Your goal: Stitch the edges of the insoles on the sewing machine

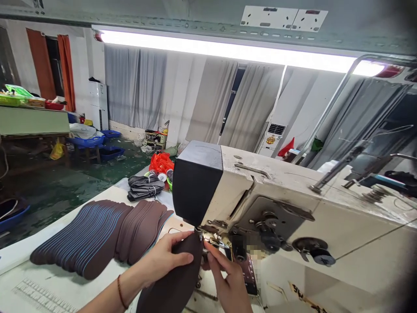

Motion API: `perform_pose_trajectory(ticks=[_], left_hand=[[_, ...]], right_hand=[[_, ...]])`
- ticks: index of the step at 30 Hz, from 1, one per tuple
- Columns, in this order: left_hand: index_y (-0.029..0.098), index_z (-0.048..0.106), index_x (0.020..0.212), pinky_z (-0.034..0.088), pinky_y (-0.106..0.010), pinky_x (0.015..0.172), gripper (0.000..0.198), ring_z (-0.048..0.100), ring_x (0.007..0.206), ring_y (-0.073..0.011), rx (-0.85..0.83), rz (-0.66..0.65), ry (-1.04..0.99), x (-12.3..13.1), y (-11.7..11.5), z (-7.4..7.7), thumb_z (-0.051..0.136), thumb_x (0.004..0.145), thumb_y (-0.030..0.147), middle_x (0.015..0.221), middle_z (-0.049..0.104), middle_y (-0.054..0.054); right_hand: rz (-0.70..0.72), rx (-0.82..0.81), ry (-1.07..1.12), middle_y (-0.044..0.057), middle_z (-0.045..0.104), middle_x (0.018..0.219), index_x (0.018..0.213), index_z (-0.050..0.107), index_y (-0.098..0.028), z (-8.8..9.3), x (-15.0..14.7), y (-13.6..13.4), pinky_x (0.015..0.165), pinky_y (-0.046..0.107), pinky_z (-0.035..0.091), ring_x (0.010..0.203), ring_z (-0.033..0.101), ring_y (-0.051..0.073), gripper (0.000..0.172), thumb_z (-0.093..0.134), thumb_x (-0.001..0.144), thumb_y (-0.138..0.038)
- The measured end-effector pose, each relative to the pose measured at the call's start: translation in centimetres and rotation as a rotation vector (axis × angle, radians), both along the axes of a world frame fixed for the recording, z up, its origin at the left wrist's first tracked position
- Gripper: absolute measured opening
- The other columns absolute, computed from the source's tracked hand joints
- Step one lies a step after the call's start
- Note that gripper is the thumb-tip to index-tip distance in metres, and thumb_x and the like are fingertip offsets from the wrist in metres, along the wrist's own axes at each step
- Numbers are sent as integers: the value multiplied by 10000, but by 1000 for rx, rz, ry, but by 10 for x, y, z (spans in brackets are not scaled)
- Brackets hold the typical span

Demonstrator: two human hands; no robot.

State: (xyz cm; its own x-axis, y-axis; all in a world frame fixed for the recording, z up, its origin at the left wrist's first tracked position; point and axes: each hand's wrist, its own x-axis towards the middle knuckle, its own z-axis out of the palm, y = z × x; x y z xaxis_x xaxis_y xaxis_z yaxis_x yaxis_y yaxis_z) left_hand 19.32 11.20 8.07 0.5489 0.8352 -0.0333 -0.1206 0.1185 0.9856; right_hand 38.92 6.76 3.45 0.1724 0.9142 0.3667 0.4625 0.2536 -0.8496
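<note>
A dark brown insole-shaped piece (177, 282) lies under the needle area of a sewing machine (224, 191), its narrow end at the presser foot (206, 238). My left hand (167, 256) holds the piece from its left side, thumb on top and index finger stretched toward the needle. At the opposite edge, my right hand (230, 276) pinches the piece close to the foot. What the lower fingers of both hands do is hidden. Left of my left hand, a fanned row of similar pieces with blue edges (84, 237) leans against more brown pieces (141, 230).
Bundled dark pieces (145, 187) and a red plastic bag (162, 163) sit behind the row. A phone (250, 276) lies beside my right hand, under the machine arm. A printed ruler (39, 295) marks the tabletop's near left. Blue bins (86, 141) stand farther off.
</note>
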Motion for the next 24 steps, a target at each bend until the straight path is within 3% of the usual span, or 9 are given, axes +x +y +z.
perform_pose_trajectory(ticks=[5, 9, 18, 24], left_hand=[[266, 564, 1258, 519, -258, 771, 628, 664, 936, -197, -129, -41, -140, -9, -10, -5, 768, 668, 207, 1100, 710, -15], [252, 536, 1276, 520, -251, 737, 669, 666, 881, -182, -163, -46, -111, -10, -16, -4, 777, 653, 224, 1072, 714, -23], [219, 489, 1303, 511, -258, 746, 697, 643, 893, -185, -116, 10, -92, -6, -8, -7, 759, 661, 241, 1106, 686, -45], [191, 512, 1254, 502, -260, 730, 665, 636, 847, -179, -78, 65, -102, -1, 3, -9, 774, 646, 252, 1033, 688, -52]], right_hand=[[49, -82, -40, 7, 732, 717, 1130, 698, -301, 2, 7, 3, 761, 233, 506, 720, 676, 162, 375, 511, 878, -506], [83, -102, -80, 10, 740, 744, 1153, 684, -284, 5, 9, 3, 799, 234, 508, 739, 681, 157, 385, 488, 897, -494], [93, -106, -40, -10, 727, 698, 1153, 683, -287, 2, 9, 6, 726, 180, 496, 680, 670, 123, 379, 489, 901, -492], [19, -114, -7, -16, 707, 641, 1131, 699, -297, -1, 8, 5, 765, 191, 490, 680, 658, 133, 409, 493, 878, -543]])
